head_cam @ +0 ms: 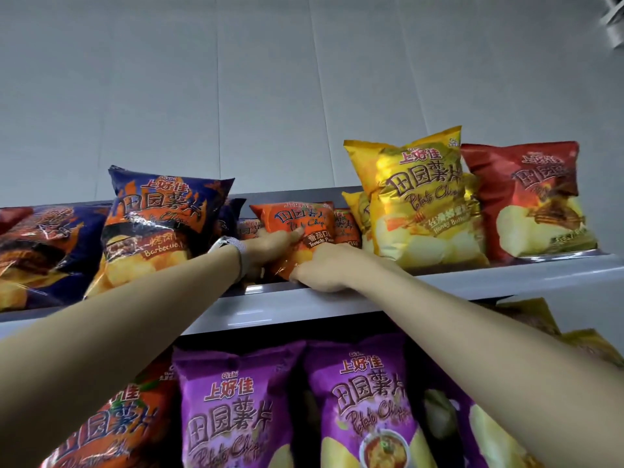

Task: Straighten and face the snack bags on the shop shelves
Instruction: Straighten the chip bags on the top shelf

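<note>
Both your arms reach up and forward to the top shelf (472, 282), forearms nearly straight and converging on one spot. Your left hand (270, 246), with a pale band (233, 246) round its wrist, lies against the left side of the orange tomato bag (304, 221). Its thumb is stretched across the front of the bag and the hand is closed on the bag's edge; the fingers behind are hidden. Your right hand (324, 270) sits lower, knuckles up, just above the shelf's front lip. Its fingers are curled in and pinch the bag's bottom right corner.

The orange tomato bag stands in the middle of the top shelf, front facing you and tilted a little to the left. More orange bags (346, 226) are packed close behind it. It sits further back than its neighbours. To its left stands the blue barbecue bag (158, 224), leaning back. To its right the yellow honey butter bag (422, 204) stands upright, with a red bag (533, 201) beside that.

On the shelf below, under your arms, two purple bags (236, 407) stand side by side, facing out.
</note>
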Demonstrator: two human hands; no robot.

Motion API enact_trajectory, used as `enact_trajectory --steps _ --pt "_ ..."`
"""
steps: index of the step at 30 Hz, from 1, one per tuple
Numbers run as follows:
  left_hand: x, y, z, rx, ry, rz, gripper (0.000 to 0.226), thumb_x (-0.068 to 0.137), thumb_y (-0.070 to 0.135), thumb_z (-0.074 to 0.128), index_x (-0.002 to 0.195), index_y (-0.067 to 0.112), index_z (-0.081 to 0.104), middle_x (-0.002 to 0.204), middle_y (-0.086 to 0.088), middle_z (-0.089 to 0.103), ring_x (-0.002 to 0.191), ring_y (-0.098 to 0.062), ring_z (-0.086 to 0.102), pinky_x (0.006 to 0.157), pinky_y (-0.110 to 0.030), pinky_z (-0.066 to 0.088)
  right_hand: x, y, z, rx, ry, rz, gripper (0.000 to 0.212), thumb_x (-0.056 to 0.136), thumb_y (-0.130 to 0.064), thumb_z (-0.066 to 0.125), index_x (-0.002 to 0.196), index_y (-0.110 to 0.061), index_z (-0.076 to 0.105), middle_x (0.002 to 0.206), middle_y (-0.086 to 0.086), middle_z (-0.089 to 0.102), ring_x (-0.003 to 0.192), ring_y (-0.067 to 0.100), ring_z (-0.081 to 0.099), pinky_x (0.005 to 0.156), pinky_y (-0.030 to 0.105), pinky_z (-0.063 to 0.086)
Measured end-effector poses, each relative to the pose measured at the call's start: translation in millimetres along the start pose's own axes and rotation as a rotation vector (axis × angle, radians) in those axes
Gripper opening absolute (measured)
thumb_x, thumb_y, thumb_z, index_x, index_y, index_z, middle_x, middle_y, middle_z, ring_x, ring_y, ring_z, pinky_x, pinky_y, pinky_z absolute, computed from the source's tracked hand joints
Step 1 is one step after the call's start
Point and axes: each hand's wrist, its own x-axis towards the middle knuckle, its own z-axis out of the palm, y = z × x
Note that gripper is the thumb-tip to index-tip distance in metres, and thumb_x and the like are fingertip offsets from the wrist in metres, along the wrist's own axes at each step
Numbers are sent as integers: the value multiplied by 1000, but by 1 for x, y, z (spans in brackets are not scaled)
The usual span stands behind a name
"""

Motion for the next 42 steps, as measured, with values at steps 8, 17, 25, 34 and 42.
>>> enact_trajectory --steps 8,17,25,34,42 --pt "-42 28 -6 355 31 36 33 98 30 71 120 6 64 99 -11 69 76 -24 64 61 -28 49 1 3 5 -6 74 14 67 86 -60 53 139 -20 58 140 16 58 122 38 58 100 45 49" --pt "-52 24 -11 613 -2 101 53 95 20 68 140 5 44 119 -14 67 103 -29 69 87 -43 63 5 -5 3 -38 46 32 61 88 -51 58 136 -14 59 135 15 57 115 34 58 89 37 52" --pt "-94 54 -30 711 24 218 38 94 28 76 128 13 67 119 -6 69 95 -21 66 83 -32 55 -13 -2 -6 -15 235 -89 48 88 -62 54 107 -18 61 113 8 57 102 33 56 76 37 44" --pt "-174 77 -14 872 53 393 56 96 51 69 145 26 63 144 2 65 129 -20 59 97 -29 41 -74 47 -61 -57 369 -353 53 79 -67 48 115 -37 73 117 -12 73 113 20 64 98 44 54" --pt "-186 83 86 824 117 342 59 95 55 67 142 22 55 131 -2 69 110 -27 65 94 -33 50 -108 161 -104 54 674 -377 28 86 -52 56 100 -34 71 98 -16 71 97 13 63 83 37 53"
